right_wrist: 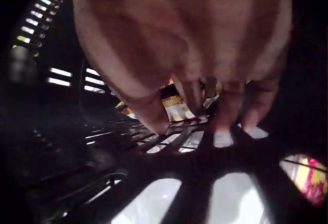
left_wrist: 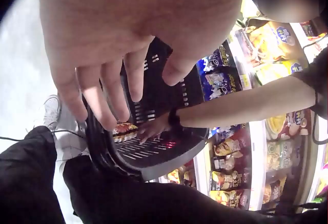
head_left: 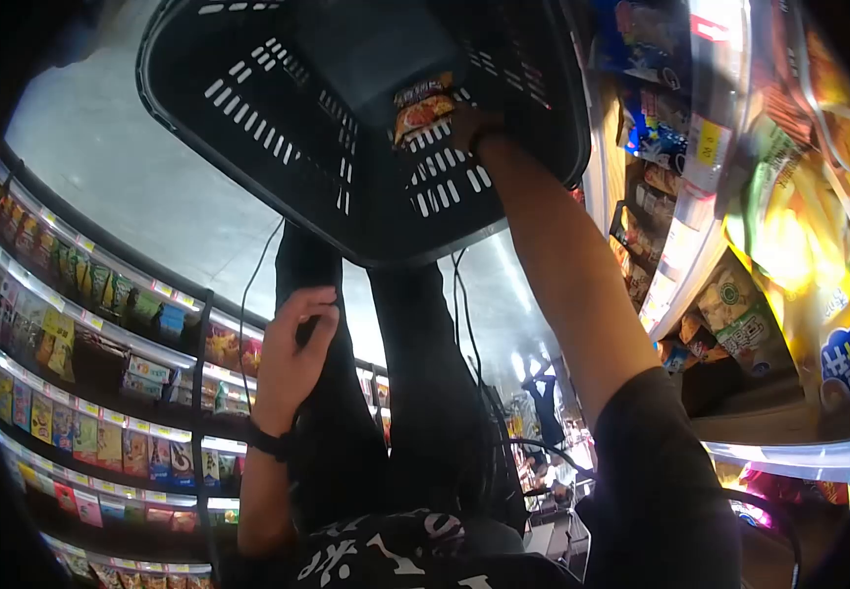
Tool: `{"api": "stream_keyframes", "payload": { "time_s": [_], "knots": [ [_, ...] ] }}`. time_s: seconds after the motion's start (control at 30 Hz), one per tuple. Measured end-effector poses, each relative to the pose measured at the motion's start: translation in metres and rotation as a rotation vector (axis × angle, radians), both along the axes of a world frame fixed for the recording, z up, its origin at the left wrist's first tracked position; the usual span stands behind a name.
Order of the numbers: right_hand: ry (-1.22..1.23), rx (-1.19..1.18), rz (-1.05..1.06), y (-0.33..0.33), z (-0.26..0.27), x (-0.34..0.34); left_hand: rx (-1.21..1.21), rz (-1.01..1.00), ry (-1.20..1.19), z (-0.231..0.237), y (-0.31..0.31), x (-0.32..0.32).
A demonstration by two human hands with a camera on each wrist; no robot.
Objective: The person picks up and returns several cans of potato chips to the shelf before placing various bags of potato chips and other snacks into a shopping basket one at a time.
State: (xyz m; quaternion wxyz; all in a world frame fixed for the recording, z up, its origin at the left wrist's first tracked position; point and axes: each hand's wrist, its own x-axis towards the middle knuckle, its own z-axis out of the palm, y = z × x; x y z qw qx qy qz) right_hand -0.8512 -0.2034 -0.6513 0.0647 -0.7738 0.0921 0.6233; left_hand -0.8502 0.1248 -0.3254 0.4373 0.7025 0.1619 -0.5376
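A black slotted shopping basket point(head_left: 371, 240) takes up the top of the head view. Inside it, a small snack packet point(head_left: 425, 116) in orange, red and white lies against the slotted wall. My right hand point(head_left: 466, 126) reaches into the basket, right beside that packet. From the right wrist, its fingers point(right_wrist: 192, 98) point down at the slots, the packet point(right_wrist: 179, 111) partly hidden behind them. My left hand point(head_left: 295, 346) hangs in front of my leg with loosely bent fingers, holding nothing. The left wrist view shows those fingers point(left_wrist: 110, 93) overlapping the basket.
Shelves of bagged snacks point(head_left: 783, 226) stand close on the right, their edge near the basket. More shelves with small packets point(head_left: 101, 442) line the left side. Pale floor point(head_left: 96, 128) shows beyond the basket. Thin black cables point(head_left: 459, 294) hang beside my legs.
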Motion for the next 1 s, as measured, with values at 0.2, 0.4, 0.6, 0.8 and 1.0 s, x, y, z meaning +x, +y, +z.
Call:
{"api": "stream_keyframes", "payload": {
  "time_s": [0.2, 0.4, 0.6, 0.8, 1.0],
  "knots": [
    [-0.022, 0.148, 0.056, 0.014, 0.056, 0.028, -0.067, 0.063, 0.005, -0.006, -0.014, 0.033],
    [-0.302, 0.251, -0.195, 0.024, 0.107, 0.023, -0.121, 0.254, 0.059, -0.021, -0.034, 0.056],
    [-0.675, 0.536, -0.320, 0.035, 0.275, 0.025, -0.029, 0.436, 0.099, -0.028, -0.027, 0.078],
    [-0.939, 0.642, -0.092, 0.054, 0.385, -0.009, -0.568, 0.522, 0.468, -0.003, 0.020, 0.120],
    [-1.004, 0.577, -0.402, 0.074, 0.437, -0.056, -0.502, 0.329, 0.451, 0.023, -0.008, 0.097]
  ]
}}
